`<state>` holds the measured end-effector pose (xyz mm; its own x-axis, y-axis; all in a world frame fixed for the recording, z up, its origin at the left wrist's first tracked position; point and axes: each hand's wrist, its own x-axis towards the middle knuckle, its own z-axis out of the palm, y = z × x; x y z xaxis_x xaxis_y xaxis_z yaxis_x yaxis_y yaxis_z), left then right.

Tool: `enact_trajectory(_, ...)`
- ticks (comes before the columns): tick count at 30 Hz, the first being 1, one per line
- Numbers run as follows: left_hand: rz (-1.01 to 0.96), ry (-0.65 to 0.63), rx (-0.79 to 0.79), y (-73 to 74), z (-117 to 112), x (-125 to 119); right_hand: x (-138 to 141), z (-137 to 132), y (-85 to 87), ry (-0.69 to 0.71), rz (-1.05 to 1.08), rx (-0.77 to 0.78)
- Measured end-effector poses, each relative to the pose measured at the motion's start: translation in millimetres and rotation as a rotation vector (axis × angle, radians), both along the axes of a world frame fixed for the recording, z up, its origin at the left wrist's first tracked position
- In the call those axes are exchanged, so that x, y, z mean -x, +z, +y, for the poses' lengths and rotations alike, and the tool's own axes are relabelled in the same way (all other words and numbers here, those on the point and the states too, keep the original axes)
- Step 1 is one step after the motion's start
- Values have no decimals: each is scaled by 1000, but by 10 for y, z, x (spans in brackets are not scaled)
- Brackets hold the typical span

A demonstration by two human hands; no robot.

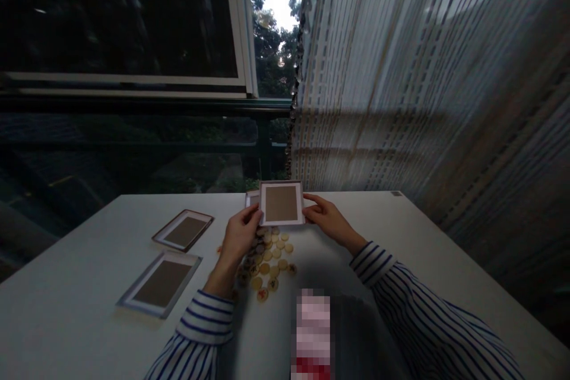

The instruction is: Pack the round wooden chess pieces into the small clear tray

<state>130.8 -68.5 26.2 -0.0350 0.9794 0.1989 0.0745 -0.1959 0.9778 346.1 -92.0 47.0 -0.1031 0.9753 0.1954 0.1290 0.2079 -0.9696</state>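
Observation:
Between my two hands is a shallow box half [281,203], a lid or tray, its brown inside with a white border facing me. My left hand [240,237] pinches its left edge, fingers closed on it. At the right edge, my right hand [327,218] grips it between thumb and fingers. Just behind it, a second box half [252,198] shows only in part. Below the held box lies a pile of round wooden game pieces [266,254], like xiangqi pieces, some with red or dark characters. My left hand and wrist hide part of the pile.
On the left of the white table [356,320] lie two more open box halves, a brown-edged one [183,230] and a grey-edged one [160,285]. A small label [396,193] is at the far right corner. Beyond stand a window and a string curtain [378,101].

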Motion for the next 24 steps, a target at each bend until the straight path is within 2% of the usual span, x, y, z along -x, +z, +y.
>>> enact_trajectory(8, 41, -28, 3, -48, -103, -113, -112, -189, 1, -39, -21, -19)
enact_trajectory(13, 117, 5, -13, 3, -204, -181, -169, -300, -38, -58, 20, 13)
enact_trajectory(17, 163, -17, -8, 60, -305, -240, -222, -362, -67, -78, 16, 16)
enact_trajectory(24, 140, -60, -11, 44, -429, -331, -326, -481, -79, -103, -20, 12)
